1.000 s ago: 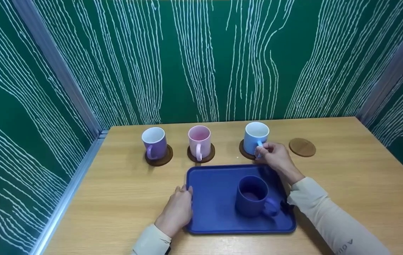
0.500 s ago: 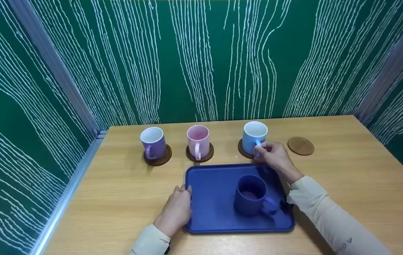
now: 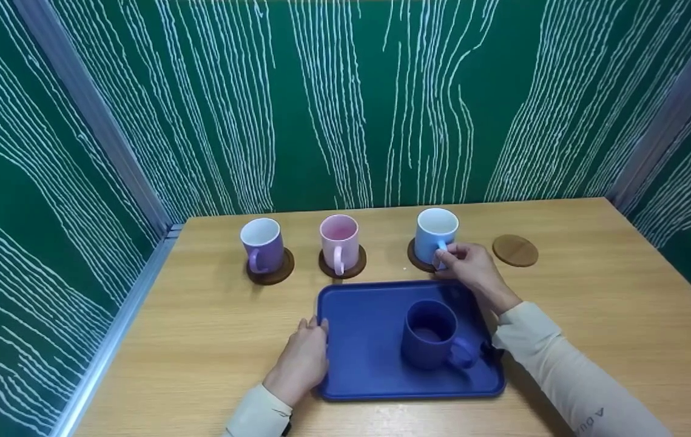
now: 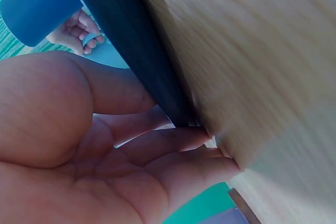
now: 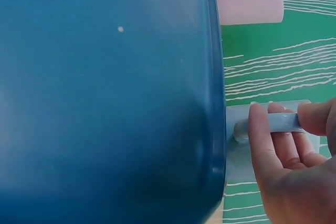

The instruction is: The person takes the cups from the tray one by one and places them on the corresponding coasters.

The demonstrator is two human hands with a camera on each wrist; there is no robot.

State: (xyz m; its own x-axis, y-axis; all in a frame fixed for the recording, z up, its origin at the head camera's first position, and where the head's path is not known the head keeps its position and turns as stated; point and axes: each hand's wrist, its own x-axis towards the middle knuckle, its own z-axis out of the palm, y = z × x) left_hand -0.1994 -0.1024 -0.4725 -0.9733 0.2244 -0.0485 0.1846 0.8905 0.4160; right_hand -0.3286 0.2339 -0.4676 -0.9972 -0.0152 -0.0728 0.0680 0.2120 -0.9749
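Observation:
A dark blue tray (image 3: 369,340) lies on the table, with a dark blue mug (image 3: 427,340) upright on it, right of its middle. My left hand (image 3: 301,358) grips the tray's left rim. In the left wrist view the thumb lies along the rim and the fingertips reach the tabletop. My right hand (image 3: 475,273) reaches over the tray's far right corner and pinches the handle of a light blue mug (image 3: 431,240). That mug stands upright on a brown round coaster (image 3: 415,261). In the right wrist view, fingers (image 5: 262,145) curl through the mug's handle.
Further left, a pink mug (image 3: 345,243) and a purple mug (image 3: 269,252) stand on coasters of their own. A bare coaster (image 3: 515,250) lies right of the light blue mug. A green wall (image 3: 321,121) with white lines rises behind the table's far edge.
The whole head view shifts slightly. Both hands keep their places on the tray and the light blue mug; nothing else visibly moves.

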